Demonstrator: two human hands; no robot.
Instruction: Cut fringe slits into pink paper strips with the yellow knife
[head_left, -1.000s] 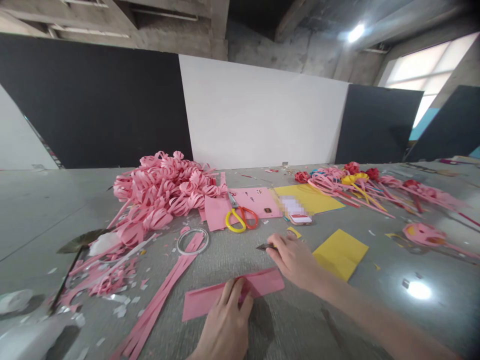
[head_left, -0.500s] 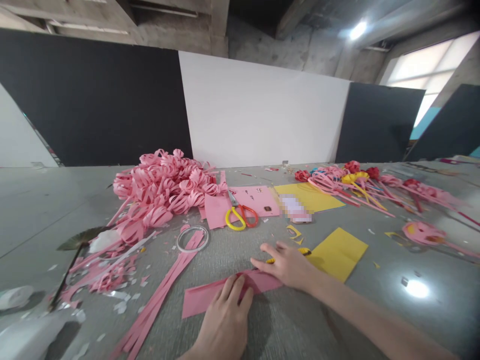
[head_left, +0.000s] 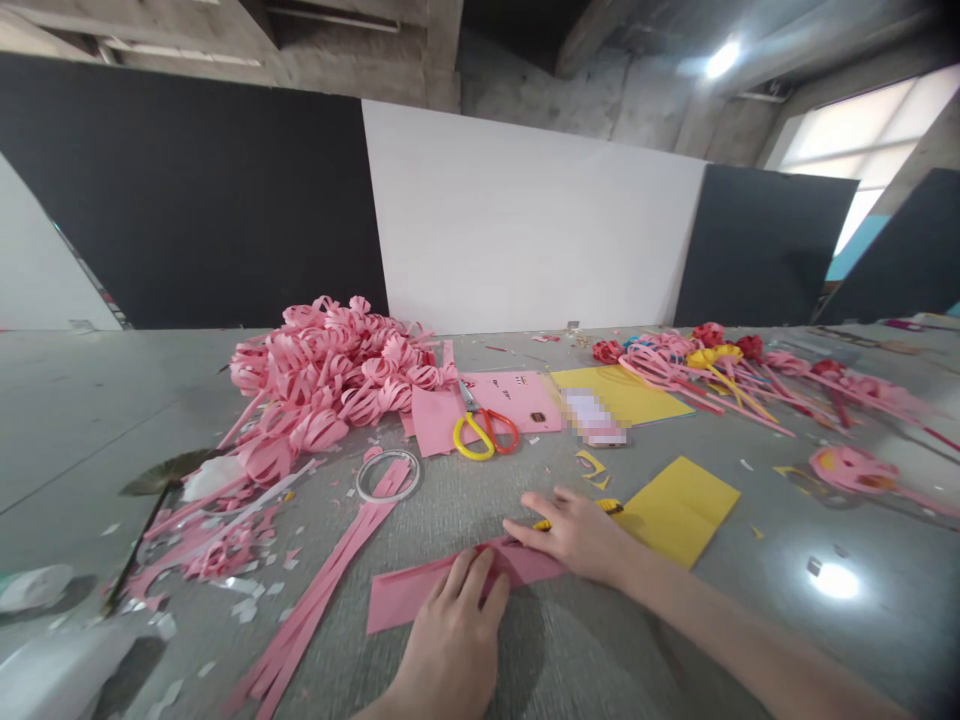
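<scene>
A folded pink paper strip (head_left: 405, 597) lies flat at the near middle. My left hand (head_left: 454, 630) rests on it with the fingers bent and pressed down on the paper. My right hand (head_left: 577, 535) lies at the strip's right end, its fingers spread, touching the paper's upper edge. A yellow craft knife (head_left: 611, 506) lies partly under my right hand. Beyond the hands are scissors (head_left: 484, 435) with yellow and red handles, and a roll of tape (head_left: 388, 477) over long pink strips (head_left: 322, 605).
A heap of pink paper curls (head_left: 337, 365) stands at the back left. Yellow paper (head_left: 686, 510) lies right of my hand. Paper flowers (head_left: 720, 365) are at the back right, near a phone (head_left: 596, 417). Scraps and a white bottle (head_left: 34, 588) lie left.
The view has shifted very slightly. Both hands and the pink strip keep the same places relative to each other.
</scene>
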